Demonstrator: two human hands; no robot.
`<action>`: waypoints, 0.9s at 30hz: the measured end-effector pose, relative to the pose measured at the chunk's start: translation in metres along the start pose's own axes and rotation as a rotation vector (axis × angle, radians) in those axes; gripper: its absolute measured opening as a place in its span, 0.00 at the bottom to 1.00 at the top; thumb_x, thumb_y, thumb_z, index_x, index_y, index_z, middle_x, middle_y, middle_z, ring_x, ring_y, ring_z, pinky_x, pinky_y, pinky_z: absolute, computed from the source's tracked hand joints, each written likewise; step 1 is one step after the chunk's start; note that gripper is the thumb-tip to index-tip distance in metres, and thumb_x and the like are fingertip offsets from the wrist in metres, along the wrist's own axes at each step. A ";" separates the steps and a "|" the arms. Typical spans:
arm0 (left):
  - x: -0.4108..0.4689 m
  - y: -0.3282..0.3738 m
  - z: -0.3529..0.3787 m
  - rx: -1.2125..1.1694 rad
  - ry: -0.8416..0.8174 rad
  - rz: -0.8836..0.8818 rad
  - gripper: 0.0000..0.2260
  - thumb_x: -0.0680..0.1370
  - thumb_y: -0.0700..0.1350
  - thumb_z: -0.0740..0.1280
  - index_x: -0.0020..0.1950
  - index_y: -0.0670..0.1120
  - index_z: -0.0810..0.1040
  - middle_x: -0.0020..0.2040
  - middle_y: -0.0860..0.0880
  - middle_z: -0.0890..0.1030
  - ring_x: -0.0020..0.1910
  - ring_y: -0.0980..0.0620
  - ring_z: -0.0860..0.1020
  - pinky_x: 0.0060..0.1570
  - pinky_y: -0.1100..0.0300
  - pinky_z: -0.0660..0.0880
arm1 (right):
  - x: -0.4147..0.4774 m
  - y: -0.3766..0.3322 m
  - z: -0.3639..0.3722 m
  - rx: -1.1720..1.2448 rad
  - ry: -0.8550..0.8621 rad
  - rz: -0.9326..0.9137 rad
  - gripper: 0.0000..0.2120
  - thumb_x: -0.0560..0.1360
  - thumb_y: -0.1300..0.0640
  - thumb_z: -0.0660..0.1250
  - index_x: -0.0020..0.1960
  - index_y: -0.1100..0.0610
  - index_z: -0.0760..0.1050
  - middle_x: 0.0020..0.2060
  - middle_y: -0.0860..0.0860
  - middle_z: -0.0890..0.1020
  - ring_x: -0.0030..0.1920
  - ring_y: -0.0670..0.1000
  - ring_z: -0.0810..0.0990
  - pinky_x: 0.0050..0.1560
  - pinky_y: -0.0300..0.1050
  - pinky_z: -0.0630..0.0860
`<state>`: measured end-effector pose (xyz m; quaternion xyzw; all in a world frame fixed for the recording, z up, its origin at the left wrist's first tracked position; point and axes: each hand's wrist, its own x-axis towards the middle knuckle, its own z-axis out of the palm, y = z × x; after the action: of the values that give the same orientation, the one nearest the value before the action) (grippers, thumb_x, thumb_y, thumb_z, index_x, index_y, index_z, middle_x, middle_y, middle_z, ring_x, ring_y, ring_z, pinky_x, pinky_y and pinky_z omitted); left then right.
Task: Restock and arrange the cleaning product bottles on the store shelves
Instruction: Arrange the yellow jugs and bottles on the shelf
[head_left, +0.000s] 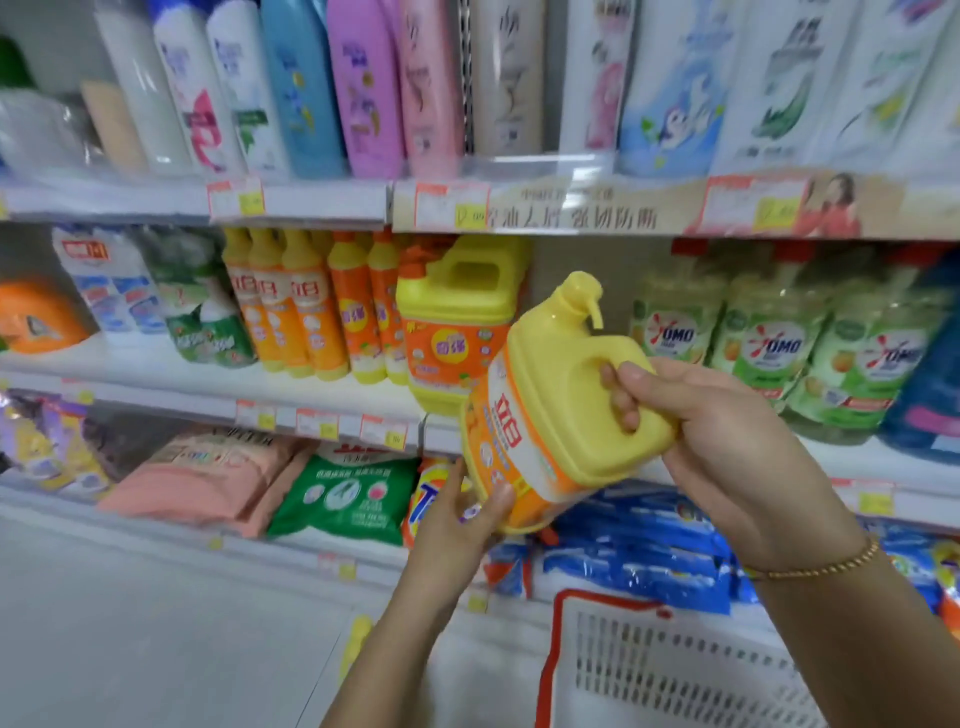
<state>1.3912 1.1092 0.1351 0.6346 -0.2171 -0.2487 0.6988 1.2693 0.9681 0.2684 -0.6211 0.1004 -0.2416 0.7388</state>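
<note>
A white slotted plastic basket with a red rim (675, 675) sat at the lower right, below the arms. What lay in it could not be made out.

On the middle shelf (208, 384) stood a row of slim yellow-and-orange dish-soap bottles (306, 306). Just right of them was a large yellow handled jug with an orange label (457, 312). Farther right stood clear green-labelled detergent bottles with red caps (769, 348). The shelf above carried tall white, blue, purple and pink bottles (306, 88). The lowest shelf held soft bags of powder: pink (208, 478), green (348, 499) and blue (639, 545).

The task's thing, a yellow pump-top jug with an orange-and-white label (566, 410), was off the shelf and held in the air. It hung in front of the stretch between the large shelf jug and the green-labelled bottles, and covered the shelf jug's lower right corner. It was tilted, with the pump uppermost and the base towards the lower left.

The right hand (727, 441), with a thin gold bracelet (831, 569) at the wrist, had a closed grip on the jug: its fingers were curled through the moulded handle and the thumb lay over the top. The left hand (457, 519) held the base from below, fingers wrapped round the lower edge.
</note>
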 end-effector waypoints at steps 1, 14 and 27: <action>0.009 0.008 0.010 0.075 -0.026 0.090 0.24 0.73 0.48 0.72 0.66 0.59 0.69 0.58 0.55 0.81 0.52 0.65 0.80 0.46 0.69 0.77 | 0.006 -0.007 -0.002 0.006 0.035 -0.029 0.18 0.69 0.55 0.65 0.49 0.70 0.74 0.28 0.53 0.69 0.28 0.45 0.69 0.34 0.38 0.67; 0.103 0.014 0.099 0.273 -0.041 0.389 0.39 0.71 0.50 0.74 0.65 0.77 0.50 0.60 0.72 0.71 0.59 0.68 0.72 0.63 0.60 0.73 | 0.099 -0.014 -0.021 -0.605 0.386 -0.145 0.07 0.75 0.60 0.67 0.48 0.64 0.76 0.39 0.54 0.78 0.40 0.53 0.76 0.39 0.43 0.69; 0.162 0.026 0.129 0.496 0.317 0.338 0.39 0.79 0.43 0.65 0.78 0.52 0.40 0.78 0.43 0.51 0.72 0.42 0.66 0.68 0.50 0.67 | 0.196 0.034 -0.020 -0.408 0.562 -0.118 0.17 0.77 0.58 0.66 0.63 0.62 0.73 0.60 0.58 0.78 0.61 0.58 0.76 0.51 0.39 0.71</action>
<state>1.4394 0.9098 0.1715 0.7710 -0.2617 0.0329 0.5797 1.4375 0.8599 0.2615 -0.6701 0.3100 -0.4202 0.5276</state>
